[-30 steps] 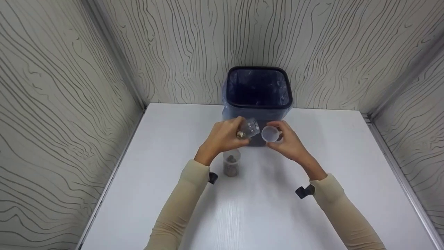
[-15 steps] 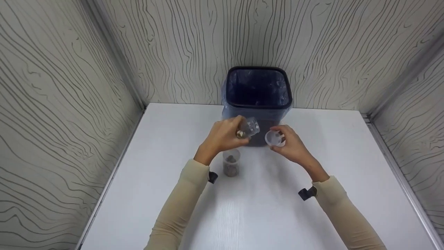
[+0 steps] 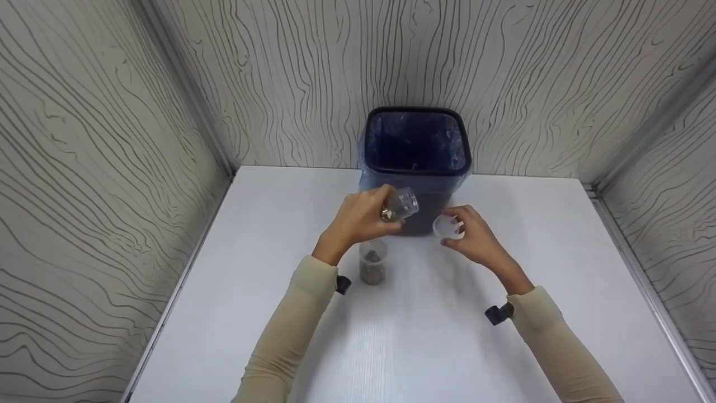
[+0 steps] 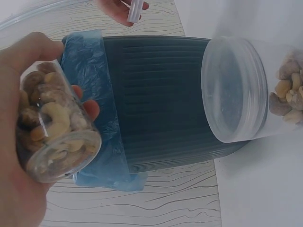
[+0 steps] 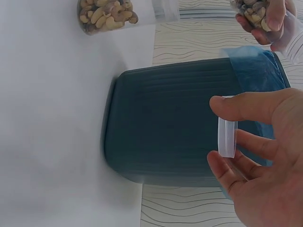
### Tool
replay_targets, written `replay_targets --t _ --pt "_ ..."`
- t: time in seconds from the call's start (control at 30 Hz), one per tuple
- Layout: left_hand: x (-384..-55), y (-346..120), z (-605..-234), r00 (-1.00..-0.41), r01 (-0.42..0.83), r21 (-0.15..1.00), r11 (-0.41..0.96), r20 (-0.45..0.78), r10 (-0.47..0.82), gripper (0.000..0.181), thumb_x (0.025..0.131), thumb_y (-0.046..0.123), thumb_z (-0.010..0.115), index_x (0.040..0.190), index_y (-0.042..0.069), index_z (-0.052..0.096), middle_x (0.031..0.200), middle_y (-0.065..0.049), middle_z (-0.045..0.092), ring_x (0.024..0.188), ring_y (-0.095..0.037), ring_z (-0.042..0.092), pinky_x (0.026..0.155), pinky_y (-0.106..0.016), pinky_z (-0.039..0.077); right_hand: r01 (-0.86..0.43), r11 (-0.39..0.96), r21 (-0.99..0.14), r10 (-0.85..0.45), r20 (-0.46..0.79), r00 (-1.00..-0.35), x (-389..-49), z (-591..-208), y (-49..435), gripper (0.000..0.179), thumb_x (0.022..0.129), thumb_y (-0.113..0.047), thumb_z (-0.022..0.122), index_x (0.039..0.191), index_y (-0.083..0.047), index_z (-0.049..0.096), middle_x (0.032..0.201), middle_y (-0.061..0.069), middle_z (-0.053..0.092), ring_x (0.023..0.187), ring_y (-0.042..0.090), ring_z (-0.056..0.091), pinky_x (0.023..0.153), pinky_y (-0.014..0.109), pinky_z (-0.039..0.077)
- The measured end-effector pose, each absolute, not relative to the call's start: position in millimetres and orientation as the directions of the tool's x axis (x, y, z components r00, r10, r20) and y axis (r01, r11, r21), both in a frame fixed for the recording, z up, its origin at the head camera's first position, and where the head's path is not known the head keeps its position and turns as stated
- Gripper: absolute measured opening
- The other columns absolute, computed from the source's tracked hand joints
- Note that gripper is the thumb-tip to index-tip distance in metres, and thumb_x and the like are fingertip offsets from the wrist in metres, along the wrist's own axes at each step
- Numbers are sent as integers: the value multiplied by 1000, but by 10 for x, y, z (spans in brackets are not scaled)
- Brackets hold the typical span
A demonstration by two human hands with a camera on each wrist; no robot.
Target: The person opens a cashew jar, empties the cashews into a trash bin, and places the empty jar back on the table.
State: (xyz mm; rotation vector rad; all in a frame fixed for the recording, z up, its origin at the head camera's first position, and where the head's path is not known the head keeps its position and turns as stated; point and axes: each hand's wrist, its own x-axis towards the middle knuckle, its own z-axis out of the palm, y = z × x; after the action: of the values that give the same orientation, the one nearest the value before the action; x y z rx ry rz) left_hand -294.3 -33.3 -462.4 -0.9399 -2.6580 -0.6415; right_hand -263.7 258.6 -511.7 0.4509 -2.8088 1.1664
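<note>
My left hand [image 3: 366, 217] grips a clear jar [image 3: 404, 204] above the table, tipped with its threaded mouth to the right. Cashews and other nuts [image 4: 54, 113] lie toward its bottom end in the left wrist view. To the right, clear of the jar, my right hand [image 3: 472, 238] pinches a translucent round lid [image 3: 446, 227] by its edge, thumb on one side and fingers on the other; the right wrist view shows this lid [image 5: 227, 137] edge-on. A second clear jar [image 3: 373, 271] with nuts stands upright on the table below my left hand; whether a lid covers it, I cannot tell.
Behind both hands a dark bin [image 3: 433, 207] with a blue bag [image 3: 369, 180] over its rim stands against the patterned back wall [image 3: 313, 84]. The white table [image 3: 268, 224] has side walls at left and right.
My right hand has drawn the lid to the right and closer to the body, away from the tipped jar. The left hand and its jar have barely moved.
</note>
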Motion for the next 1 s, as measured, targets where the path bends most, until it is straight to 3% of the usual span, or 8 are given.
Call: replay_targets --t 1.0 --pt "-2997 -399 -4470 -764 636 317 704 389 514 47 87 44 79 120 13 64 93 -1 74 74 -18 67 67 -42 58 -248 701 -669 -241 104 -965 -2673 -5437 2819 60 85 -1 82 140 8 58 139 30 60 119 46 60 97 59 55"
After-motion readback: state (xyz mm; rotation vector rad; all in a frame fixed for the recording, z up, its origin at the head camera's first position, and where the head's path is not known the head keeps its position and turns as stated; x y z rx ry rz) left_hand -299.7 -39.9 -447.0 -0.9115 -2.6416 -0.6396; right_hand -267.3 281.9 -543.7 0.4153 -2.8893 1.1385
